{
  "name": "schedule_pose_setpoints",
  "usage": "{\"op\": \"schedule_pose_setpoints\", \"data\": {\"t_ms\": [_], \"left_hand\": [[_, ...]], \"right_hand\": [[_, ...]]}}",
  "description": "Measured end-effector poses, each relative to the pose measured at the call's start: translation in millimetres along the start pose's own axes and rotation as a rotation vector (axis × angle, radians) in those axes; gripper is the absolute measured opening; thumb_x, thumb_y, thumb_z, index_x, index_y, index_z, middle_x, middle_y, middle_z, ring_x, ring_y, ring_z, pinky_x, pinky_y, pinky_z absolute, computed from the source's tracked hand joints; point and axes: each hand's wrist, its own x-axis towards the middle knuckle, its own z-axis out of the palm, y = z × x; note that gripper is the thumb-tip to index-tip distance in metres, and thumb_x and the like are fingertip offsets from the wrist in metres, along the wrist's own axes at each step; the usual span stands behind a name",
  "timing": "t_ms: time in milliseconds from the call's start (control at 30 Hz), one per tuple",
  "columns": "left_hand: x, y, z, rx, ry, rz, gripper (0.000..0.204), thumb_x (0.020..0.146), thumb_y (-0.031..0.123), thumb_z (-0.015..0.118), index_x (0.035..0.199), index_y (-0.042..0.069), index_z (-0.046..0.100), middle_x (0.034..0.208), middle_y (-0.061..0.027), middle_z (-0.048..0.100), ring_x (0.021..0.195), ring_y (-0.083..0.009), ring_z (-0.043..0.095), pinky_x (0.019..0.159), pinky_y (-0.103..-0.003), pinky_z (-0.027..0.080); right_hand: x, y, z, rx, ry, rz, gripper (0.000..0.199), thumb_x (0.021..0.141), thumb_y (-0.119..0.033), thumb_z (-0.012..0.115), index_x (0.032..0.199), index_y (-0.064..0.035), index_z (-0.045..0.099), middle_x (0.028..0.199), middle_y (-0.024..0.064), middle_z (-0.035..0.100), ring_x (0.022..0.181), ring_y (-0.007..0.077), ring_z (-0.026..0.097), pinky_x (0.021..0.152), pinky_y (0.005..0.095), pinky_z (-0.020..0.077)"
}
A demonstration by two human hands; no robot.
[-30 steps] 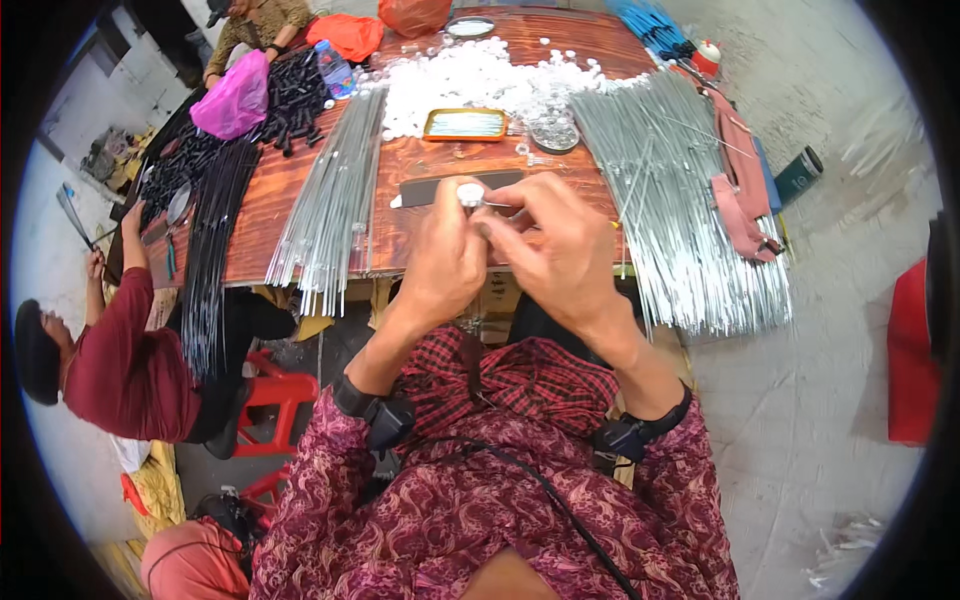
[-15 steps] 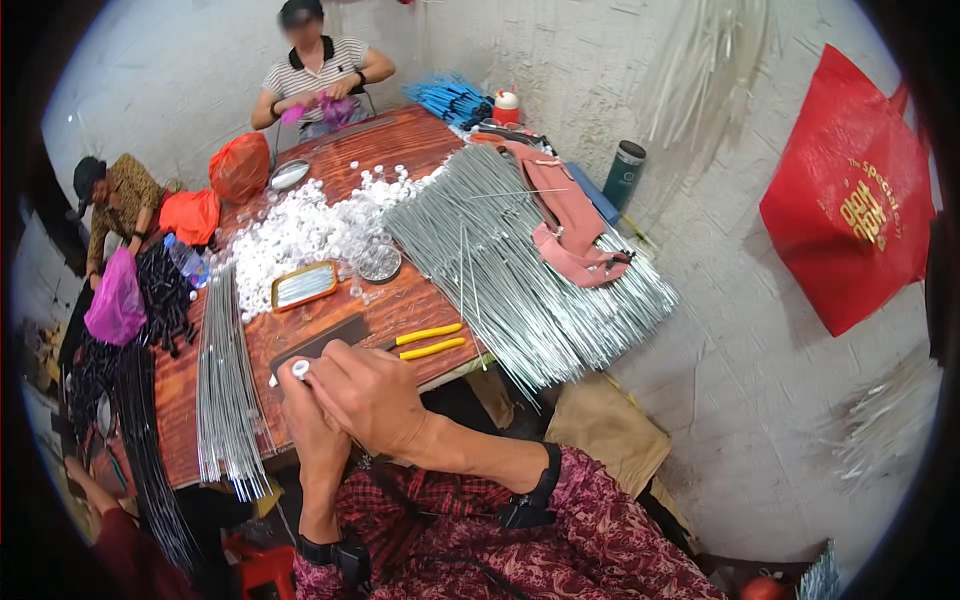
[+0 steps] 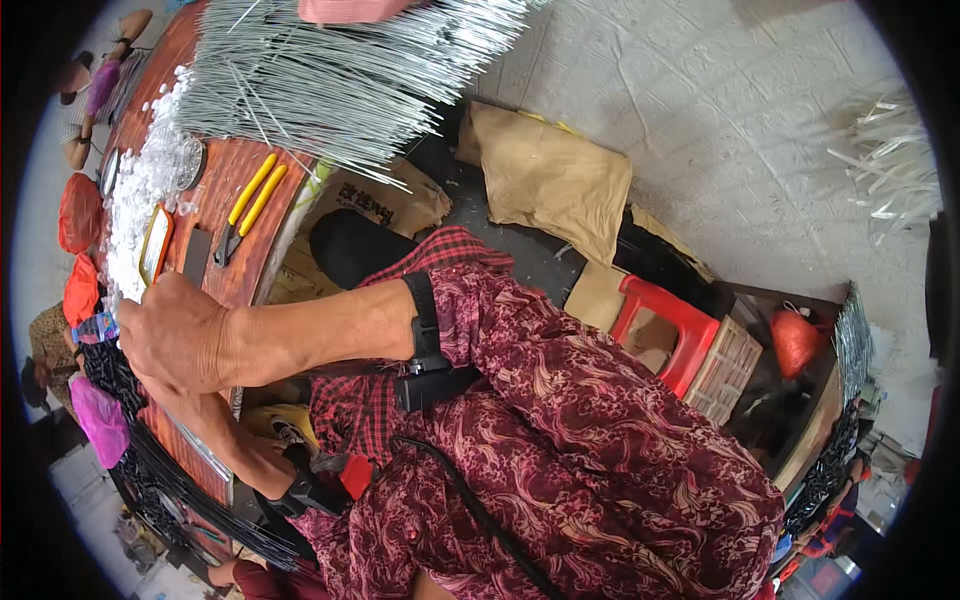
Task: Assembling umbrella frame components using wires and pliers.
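Observation:
My right hand (image 3: 178, 335) is closed, its back turned up, above the near edge of the wooden table. Partly covered by it, my left hand (image 3: 200, 412) is closed just below, against the right. Whatever lies between the fingers is hidden now; a small white ring-shaped cap showed there earlier. Close beyond the hands are a dark flat bar (image 3: 197, 257) and a small orange-rimmed tray (image 3: 157, 240). Pliers with yellow handles (image 3: 256, 200) rest nearby. Farther off are a heap of small white caps (image 3: 135, 195) and a round dish (image 3: 190, 163).
A thick spread of thin metal rods (image 3: 310, 75) overhangs the table edge. Black strands (image 3: 205, 510) lie at lower left. Brown paper (image 3: 555, 175), a red stool (image 3: 668, 330) and a red bag (image 3: 795, 340) are to the right. Another person's arm (image 3: 100, 90) shows at upper left.
The view has swung down and tilted, so table and rods now stand at the upper left. My hands stay together, nearer the left rim, and the white cap is out of sight.

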Motion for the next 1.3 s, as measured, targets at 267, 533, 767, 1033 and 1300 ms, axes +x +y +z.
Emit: {"op": "schedule_pose_setpoints", "data": {"t_ms": [267,533,767,1033,1300], "left_hand": [[-11.2,29.5,-12.1,-0.183,-0.078,-0.035,0.049,0.097,0.021,0.054,0.138,-0.001,0.038,0.131,-0.0104,0.049,0.118,-0.0186,0.047,0.099,-0.033,0.037],[-11.0,39.4,-18.0,-0.477,-0.088,-0.250,0.054,0.101,0.028,0.046,0.146,0.001,0.030,0.140,-0.0140,0.043,0.125,-0.0203,0.046,0.104,-0.034,0.036],[-10.9,13.3,-12.0,-0.494,-0.038,-0.194,0.043,0.103,0.026,0.043,0.137,-0.001,0.039,0.123,-0.0107,0.054,0.106,-0.0170,0.055,0.090,-0.030,0.045],[-19.8,19.4,-20.5,-0.690,-0.082,-0.093,0.029,0.103,0.027,0.044,0.117,0.002,0.044,0.081,-0.0011,0.042,0.071,-0.0113,0.043,0.068,-0.030,0.046],[-26.9,27.8,-36.1,-0.602,-0.060,-0.123,0.031,0.102,0.029,0.045,0.118,0.002,0.046,0.084,-0.0006,0.041,0.072,-0.0113,0.042,0.070,-0.028,0.043]], "right_hand": [[-7.1,1.0,-22.7,0.023,-0.051,0.001,0.019,0.065,-0.021,0.069,0.078,-0.0076,0.072,0.078,0.0084,0.064,0.069,0.0228,0.066,0.051,0.0370,0.0489],[-9.0,6.3,-41.5,0.109,0.020,0.044,0.019,0.069,-0.025,0.067,0.074,-0.0069,0.070,0.076,0.0073,0.063,0.067,0.0212,0.066,0.051,0.0388,0.0491],[-29.9,12.5,-37.0,0.428,0.138,0.113,0.023,0.077,-0.028,0.062,0.082,-0.0065,0.068,0.088,0.0150,0.066,0.073,0.0305,0.066,0.061,0.0457,0.0512],[-270.2,182.6,-154.4,0.292,-0.520,0.751,0.027,0.090,-0.023,0.058,0.111,-0.0065,0.065,0.105,0.0106,0.068,0.097,0.0234,0.065,0.083,0.0326,0.0509],[-531.1,332.8,-293.4,-0.562,-0.425,1.633,0.077,0.075,-0.048,0.071,0.129,0.0032,0.052,0.128,0.0264,0.056,0.119,0.0365,0.054,0.099,0.0422,0.0439]]}}
